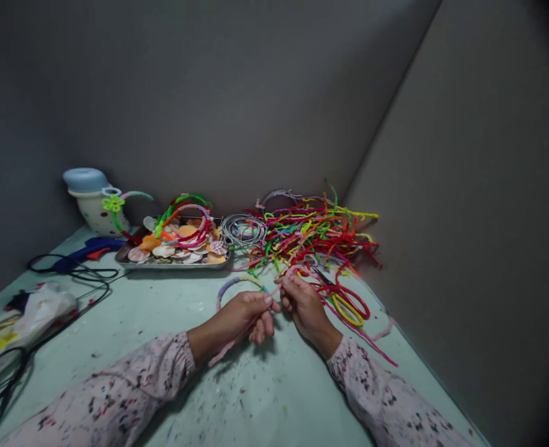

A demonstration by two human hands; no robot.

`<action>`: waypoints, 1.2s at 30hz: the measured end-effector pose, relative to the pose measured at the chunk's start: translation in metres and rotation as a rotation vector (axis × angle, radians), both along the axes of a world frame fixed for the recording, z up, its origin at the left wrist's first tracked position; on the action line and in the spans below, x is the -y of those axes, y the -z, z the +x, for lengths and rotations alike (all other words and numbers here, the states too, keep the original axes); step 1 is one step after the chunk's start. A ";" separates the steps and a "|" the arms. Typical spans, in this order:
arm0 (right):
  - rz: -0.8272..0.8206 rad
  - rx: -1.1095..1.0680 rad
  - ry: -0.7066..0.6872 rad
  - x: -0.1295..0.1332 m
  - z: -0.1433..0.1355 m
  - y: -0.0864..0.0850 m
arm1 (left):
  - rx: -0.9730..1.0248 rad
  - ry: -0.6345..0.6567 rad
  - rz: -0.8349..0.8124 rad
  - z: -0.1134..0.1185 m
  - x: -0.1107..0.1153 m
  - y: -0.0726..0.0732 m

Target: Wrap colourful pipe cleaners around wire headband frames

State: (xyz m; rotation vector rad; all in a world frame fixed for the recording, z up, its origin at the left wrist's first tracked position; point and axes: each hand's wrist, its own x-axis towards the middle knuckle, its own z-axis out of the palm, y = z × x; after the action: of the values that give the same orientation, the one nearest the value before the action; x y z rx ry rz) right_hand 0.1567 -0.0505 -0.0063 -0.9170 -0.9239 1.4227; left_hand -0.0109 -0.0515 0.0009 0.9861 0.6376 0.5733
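My left hand (249, 312) is closed on a wrapped ring (230, 284), whose purple, yellow and blue curve rises behind the fingers. A pale pink strand (222, 355) hangs out below that hand's wrist side. Just to the right, my right hand (304, 304) pinches the pink strand between thumb and forefinger, close to the left fingertips. A short stretch of pink shows between the two hands. Beyond my right hand lie scissors (347, 309) with red and yellow handles, partly among loose pipe cleaners.
A metal tray (176, 266) holds shells and wrapped rings. Coiled wire (242, 231) lies beside a heap of coloured pipe cleaners (311, 230). At the left are a blue-lidded bottle (98, 208), a blue glue gun (85, 251), black cables (98, 297) and a plastic bag (46, 310).
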 end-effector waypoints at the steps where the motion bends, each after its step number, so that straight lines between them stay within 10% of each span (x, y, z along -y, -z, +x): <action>1: -0.004 0.001 0.007 0.000 0.000 -0.001 | -0.011 0.005 0.010 0.000 0.000 -0.001; 17: 0.037 0.101 -0.175 0.004 -0.002 0.004 | 0.093 -0.034 -0.002 0.002 0.003 -0.005; 27: 0.124 0.164 0.201 -0.004 0.004 0.001 | 0.047 -0.061 -0.048 0.002 0.004 -0.002; 36: 0.100 0.222 0.264 -0.004 0.004 0.002 | 0.054 -0.030 -0.061 0.001 0.003 0.000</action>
State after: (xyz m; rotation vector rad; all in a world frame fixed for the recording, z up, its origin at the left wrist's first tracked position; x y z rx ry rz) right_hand 0.1607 -0.0465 -0.0086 -1.0930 -0.9884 1.0562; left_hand -0.0099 -0.0549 0.0007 0.9023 0.6190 0.6018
